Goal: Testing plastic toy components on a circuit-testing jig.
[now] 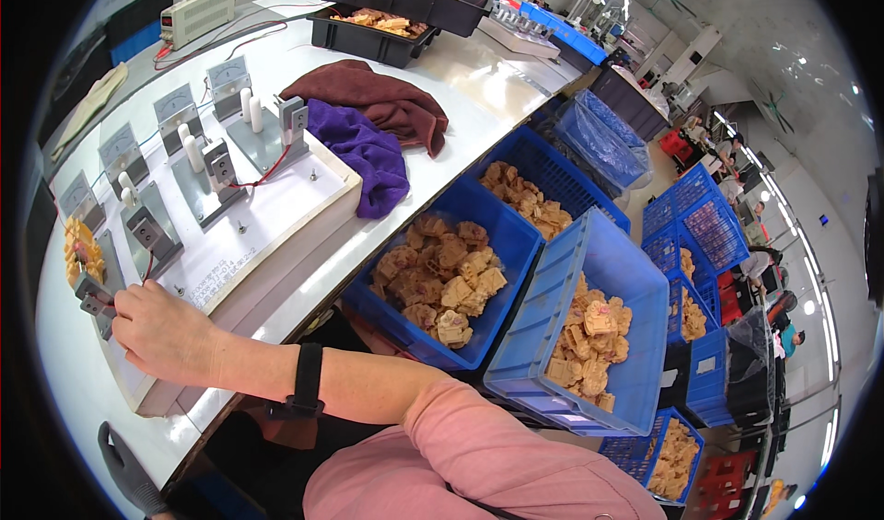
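My right hand [166,331], bare and with a black band on the wrist, is at the near left corner of a white test board. Its curled fingers touch the front of a grey clamp block [95,294]; whatever they pinch is hidden. Just behind that block a tan moulded plastic part [83,250] stands on the end fixture. My left hand [131,472], in a grey glove, rests low at the left by the white table's edge, its visible fingers apart and nothing seen in them.
Other fixtures with white-handled levers [191,152] and panel meters [175,110] line the board. Purple [359,152] and maroon cloths [368,97] lie behind it. Blue crates [529,285] of tan parts stand to the right. Black trays [368,46] and a power supply [198,14] sit farther back.
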Demonstrator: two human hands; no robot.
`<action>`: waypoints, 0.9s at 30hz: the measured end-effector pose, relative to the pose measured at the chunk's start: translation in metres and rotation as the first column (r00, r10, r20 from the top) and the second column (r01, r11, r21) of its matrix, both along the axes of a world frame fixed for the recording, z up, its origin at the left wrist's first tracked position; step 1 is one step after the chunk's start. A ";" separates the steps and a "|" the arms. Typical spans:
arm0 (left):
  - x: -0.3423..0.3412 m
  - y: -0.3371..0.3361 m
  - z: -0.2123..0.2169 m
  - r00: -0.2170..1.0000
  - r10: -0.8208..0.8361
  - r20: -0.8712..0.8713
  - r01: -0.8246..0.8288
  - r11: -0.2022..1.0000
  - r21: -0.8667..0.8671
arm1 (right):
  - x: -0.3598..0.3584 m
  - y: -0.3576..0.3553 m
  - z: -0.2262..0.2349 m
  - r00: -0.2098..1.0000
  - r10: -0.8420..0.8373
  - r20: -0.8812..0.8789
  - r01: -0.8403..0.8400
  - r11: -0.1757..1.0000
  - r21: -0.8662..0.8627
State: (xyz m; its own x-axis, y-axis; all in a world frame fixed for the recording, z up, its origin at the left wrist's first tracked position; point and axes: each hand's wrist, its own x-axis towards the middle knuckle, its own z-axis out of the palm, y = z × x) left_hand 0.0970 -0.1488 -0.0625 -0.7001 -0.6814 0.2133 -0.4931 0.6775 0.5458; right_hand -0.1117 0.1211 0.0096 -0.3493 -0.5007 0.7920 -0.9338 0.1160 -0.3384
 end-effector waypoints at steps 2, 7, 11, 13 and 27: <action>-0.010 0.012 0.002 0.999 0.019 -0.038 -0.013 0.989 0.145 | -0.003 0.002 -0.003 1.000 -0.006 0.030 0.006 1.000 0.003; -0.002 0.012 0.005 0.999 0.024 -0.041 -0.020 0.995 0.100 | 0.001 0.002 0.001 1.000 0.004 0.013 -0.004 1.000 0.000; -0.009 0.015 0.003 1.000 0.016 -0.026 -0.013 0.993 0.119 | -0.001 0.007 0.002 1.000 -0.025 0.008 0.025 0.999 0.022; -0.001 0.013 0.010 0.999 0.033 -0.001 -0.033 0.994 0.104 | 0.002 0.004 0.004 1.000 -0.003 0.017 0.003 1.000 0.002; -0.001 0.011 0.000 0.995 0.041 -0.095 -0.034 0.997 0.066 | 0.001 0.005 0.004 1.000 -0.001 -0.001 0.001 1.000 -0.021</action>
State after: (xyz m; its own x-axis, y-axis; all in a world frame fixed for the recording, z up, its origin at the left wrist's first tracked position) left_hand 0.0958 -0.1375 -0.0625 -0.6522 -0.7213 0.2330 -0.4606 0.6213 0.6339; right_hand -0.1105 0.1259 0.0137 -0.3492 -0.4840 0.8024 -0.9339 0.1100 -0.3401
